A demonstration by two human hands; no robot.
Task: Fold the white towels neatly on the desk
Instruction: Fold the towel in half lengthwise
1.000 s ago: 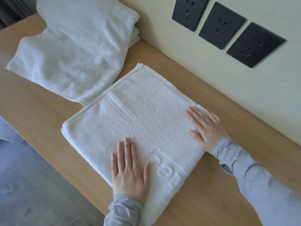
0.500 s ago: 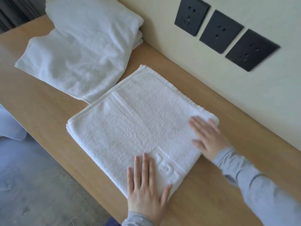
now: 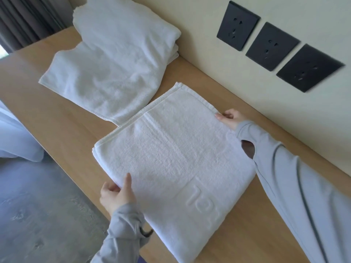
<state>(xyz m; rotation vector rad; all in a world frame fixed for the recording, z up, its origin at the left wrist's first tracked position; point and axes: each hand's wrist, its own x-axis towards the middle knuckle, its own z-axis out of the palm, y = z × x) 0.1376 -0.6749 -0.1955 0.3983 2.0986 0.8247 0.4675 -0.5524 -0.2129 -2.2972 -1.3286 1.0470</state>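
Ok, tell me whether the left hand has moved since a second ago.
Yes. The left hand came off the top of the folded towel, away from the embossed lettering, and now grips its edge by the desk front.

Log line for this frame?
left hand: grips folded towel, near edge | right hand: grips wall-side edge | other towels: piled behind, on desk

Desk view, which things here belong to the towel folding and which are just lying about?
Job: folded towel, pinched at opposite edges by the left hand and right hand; towel pile behind it; desk.
Just there: three black wall sockets; curtain; grey floor.
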